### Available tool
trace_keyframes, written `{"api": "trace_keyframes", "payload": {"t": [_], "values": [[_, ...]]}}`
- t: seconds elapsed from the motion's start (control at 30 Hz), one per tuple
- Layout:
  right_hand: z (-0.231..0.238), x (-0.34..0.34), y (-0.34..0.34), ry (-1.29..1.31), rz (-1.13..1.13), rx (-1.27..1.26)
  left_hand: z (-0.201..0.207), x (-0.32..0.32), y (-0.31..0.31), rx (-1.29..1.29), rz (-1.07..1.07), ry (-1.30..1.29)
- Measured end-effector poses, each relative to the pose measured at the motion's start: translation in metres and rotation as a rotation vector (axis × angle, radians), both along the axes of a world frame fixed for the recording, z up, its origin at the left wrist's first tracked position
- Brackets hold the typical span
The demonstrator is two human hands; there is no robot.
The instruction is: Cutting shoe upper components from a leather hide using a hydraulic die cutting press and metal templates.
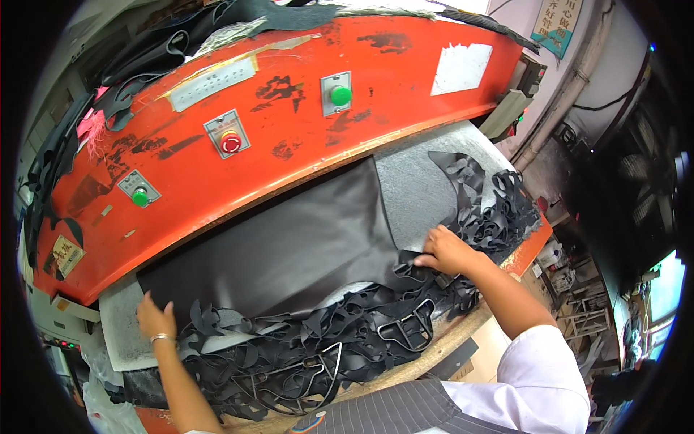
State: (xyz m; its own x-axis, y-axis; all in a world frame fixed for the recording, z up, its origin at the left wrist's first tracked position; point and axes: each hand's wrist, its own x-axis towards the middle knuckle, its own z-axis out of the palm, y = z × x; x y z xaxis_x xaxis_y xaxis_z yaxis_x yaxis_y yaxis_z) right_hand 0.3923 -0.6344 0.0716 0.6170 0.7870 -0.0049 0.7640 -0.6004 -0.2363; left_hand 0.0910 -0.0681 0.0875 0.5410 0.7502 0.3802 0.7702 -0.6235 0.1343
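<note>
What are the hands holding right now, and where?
Both hands rest on the black sheet: left hand at its near-left edge, right hand at its cut right edge. Grip unclear.

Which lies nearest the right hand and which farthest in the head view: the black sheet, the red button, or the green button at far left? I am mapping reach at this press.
From the right hand:
1. Black sheet, touching its edge, just to the left.
2. Red button, up and left on the orange panel.
3. Far-left green button, farthest, at the panel's left end.
</note>
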Motion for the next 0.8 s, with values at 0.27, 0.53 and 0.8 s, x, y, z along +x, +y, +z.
{"api": "trace_keyframes", "payload": {"t": [0.27, 0.53, 0.8], "values": [[-0.012, 0.015, 0.062, 1.667, -0.546, 0.817, 0.001, 0.156, -0.29, -0.263, -1.141, 0.212], [-0.019, 0.002, 0.092, 1.772, -0.223, 0.862, -0.007, 0.192, -0.302, -0.349, -1.005, 0.004], [-0.028, 0.024, 0.161, 1.381, -0.392, 0.771, 0.027, 0.194, -0.324, -0.309, -1.054, -0.166]]}}
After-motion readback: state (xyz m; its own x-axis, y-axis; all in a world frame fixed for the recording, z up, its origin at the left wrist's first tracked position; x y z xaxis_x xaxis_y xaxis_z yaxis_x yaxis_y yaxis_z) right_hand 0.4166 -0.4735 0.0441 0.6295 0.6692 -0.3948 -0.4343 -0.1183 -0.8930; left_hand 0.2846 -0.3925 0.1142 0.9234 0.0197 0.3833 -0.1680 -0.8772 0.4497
